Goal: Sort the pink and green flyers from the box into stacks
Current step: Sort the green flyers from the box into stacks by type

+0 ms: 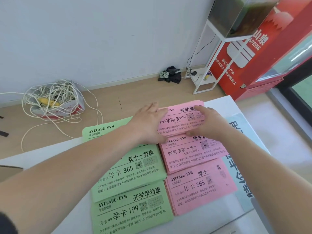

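Three pink flyer stacks lie in a column on the white table (222, 105): far (181, 119), middle (192, 153), near (200, 188). To their left lie green flyer stacks: far (103, 130), middle (133, 173), near (133, 211). My left hand (148, 124) rests on the left edge of the far pink stack, fingers stretched along it. My right hand (209, 122) holds that stack's right side, fingers over the top and thumb at its near edge. My left forearm hides part of the far green stack.
A pale blue printed sheet (239, 166) lies on the table right of the pink stacks. On the floor sit a carton of tangled white cord (52, 100), a dark bundle (170, 74), a white metal stand (206, 78) and a red cabinet (253, 53).
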The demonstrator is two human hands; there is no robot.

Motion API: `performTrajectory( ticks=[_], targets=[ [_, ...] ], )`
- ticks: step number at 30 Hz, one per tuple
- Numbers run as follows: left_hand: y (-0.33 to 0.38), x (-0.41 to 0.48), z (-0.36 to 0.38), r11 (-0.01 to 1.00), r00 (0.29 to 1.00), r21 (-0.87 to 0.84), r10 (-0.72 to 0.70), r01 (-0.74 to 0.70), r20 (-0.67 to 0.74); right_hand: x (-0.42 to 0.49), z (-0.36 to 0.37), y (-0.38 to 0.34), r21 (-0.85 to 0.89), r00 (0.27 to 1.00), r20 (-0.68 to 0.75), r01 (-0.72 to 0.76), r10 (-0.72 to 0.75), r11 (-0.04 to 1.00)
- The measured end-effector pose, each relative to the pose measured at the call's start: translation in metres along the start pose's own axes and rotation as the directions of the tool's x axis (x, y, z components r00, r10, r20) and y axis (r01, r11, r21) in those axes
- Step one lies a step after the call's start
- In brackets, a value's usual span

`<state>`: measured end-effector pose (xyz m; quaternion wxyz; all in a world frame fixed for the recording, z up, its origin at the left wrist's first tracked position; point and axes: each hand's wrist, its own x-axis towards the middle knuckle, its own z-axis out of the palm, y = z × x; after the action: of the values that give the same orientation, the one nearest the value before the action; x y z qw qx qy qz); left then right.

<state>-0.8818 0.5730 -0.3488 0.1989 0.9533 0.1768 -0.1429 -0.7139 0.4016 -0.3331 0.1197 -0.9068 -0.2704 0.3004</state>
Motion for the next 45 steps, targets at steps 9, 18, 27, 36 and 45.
performTrajectory(
  ticks=[9, 18, 27, 36, 45],
  targets=[
    [-0.002, 0.01, 0.008, 1.0, 0.998, -0.015, 0.006, -0.007, -0.057, 0.004, 0.01, 0.009, 0.063, 0.997, -0.073, 0.009, -0.004, 0.998],
    [0.032, -0.075, 0.018, 0.909, 0.944, -0.415, -0.173, 0.042, -0.282, -0.034, 0.018, 0.027, 0.342, 0.937, -0.296, -0.077, 0.185, 0.937],
    [0.06, -0.103, 0.063, 0.596, 0.946, -0.761, -0.315, 0.256, 0.072, -0.064, 0.04, 0.029, 0.334, 0.91, -0.224, -0.263, 0.347, 0.905],
    [0.064, -0.099, 0.062, 0.643, 0.952, -0.726, -0.303, 0.242, 0.049, -0.067, 0.038, 0.04, 0.285, 0.93, -0.236, -0.212, 0.283, 0.935],
    [0.026, -0.064, 0.031, 0.999, 0.989, -0.042, -0.026, 0.021, -0.144, -0.032, 0.015, 0.028, 0.184, 0.976, -0.217, 0.069, -0.028, 0.981]
  ],
)
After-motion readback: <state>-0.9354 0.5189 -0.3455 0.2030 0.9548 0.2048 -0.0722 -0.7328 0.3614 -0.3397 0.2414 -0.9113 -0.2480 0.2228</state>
